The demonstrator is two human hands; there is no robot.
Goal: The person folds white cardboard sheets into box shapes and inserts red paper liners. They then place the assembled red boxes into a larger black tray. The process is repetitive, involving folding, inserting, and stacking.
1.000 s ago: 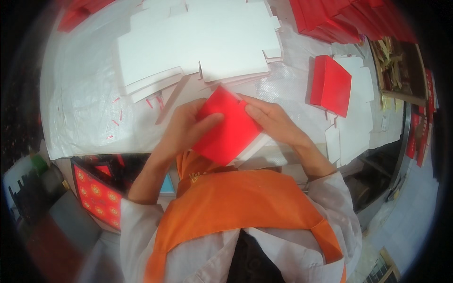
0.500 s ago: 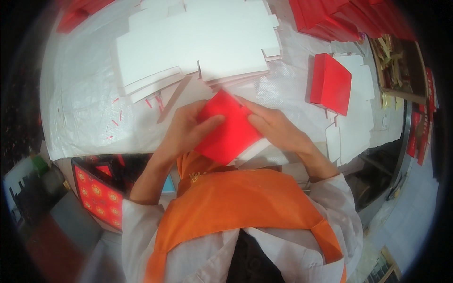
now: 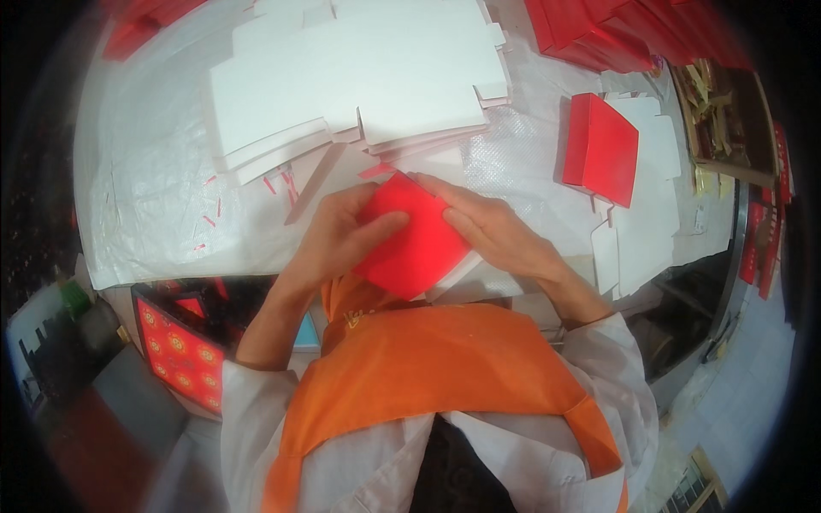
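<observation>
Both hands hold a red cardboard box [image 3: 412, 244] above the near table edge, its flat red face turned up and one corner toward me. My left hand [image 3: 346, 227] grips its left side, thumb lying across the face. My right hand [image 3: 487, 224] closes on the upper right edge, with the fingers along that edge and the thumb bent on the face. A small red flap [image 3: 376, 171] sticks out at the far corner. The box's underside is hidden. Just beyond lies a stack of flat white box blanks [image 3: 359, 77].
A finished-looking red box [image 3: 601, 150] rests on more white blanks [image 3: 646, 197] at the right. Red boxes [image 3: 599, 34] are piled far right, beside an open carton [image 3: 727, 120]. Thin red scraps [image 3: 218, 209] litter the plastic-covered table. A patterned red panel [image 3: 178, 350] stands below left.
The right fingers have slid inward along the box's upper edge. A red flap now shows at the far corner. The left hand has barely moved.
</observation>
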